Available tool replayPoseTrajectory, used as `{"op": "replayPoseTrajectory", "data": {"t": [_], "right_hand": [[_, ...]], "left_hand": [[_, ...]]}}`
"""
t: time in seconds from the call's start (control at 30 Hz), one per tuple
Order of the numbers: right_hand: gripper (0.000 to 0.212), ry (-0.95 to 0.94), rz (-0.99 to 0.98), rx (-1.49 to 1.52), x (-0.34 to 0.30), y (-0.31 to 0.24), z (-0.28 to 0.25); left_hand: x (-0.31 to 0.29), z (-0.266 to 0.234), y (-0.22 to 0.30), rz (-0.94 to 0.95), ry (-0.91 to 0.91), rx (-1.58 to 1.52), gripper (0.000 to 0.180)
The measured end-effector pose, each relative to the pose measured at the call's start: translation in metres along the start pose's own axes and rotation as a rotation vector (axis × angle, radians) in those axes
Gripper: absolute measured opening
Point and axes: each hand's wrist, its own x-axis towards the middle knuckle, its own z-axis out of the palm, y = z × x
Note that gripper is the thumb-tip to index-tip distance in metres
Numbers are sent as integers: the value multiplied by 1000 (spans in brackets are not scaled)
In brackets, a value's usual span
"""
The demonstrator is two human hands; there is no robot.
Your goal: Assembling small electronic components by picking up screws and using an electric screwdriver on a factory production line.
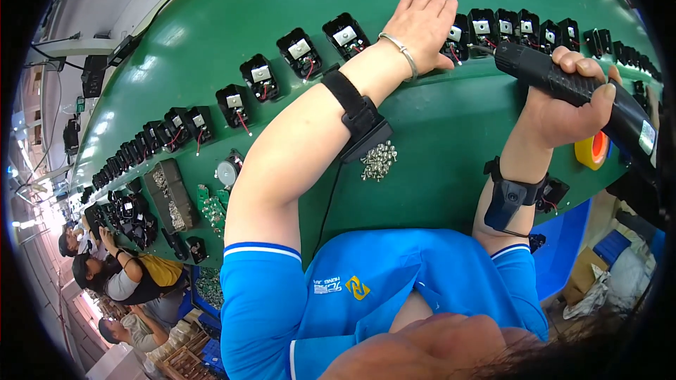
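Observation:
My left hand [421,32] is laid over the left side of a black plastic housing [458,36] with a pale metal plate inside. The thumb and fingers span that housing at its near and far ends. In my right hand [574,109] is a black electric screwdriver [542,74], gripped around its body and pointing left. Its thin bit reaches to the right side of the same housing; whether it touches a screw I cannot make out. A small heap of silver screws [379,161] lies on the green table [415,204] between my forearms.
Similar housings [299,53] with red wires curve in a row to both sides. At left are a long tray of small parts [169,193], a round speaker [227,171] and green circuit boards [211,207]. Yellow tape [591,151] and a blue bin [567,246] are right. Co-workers [127,271] sit far left.

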Motion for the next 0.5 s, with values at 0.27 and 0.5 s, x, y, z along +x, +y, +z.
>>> {"op": "replayPoseTrajectory", "data": {"t": [0.27, 0.5], "right_hand": [[27, -11, -14, -53, -3, 26, 9], [29, -39, 58, -18, -12, 40, 11]], "left_hand": [[-16, -10, -5, -4, 12, -99, 61], [-24, -12, -4, 0, 67, -145, 61]]}}
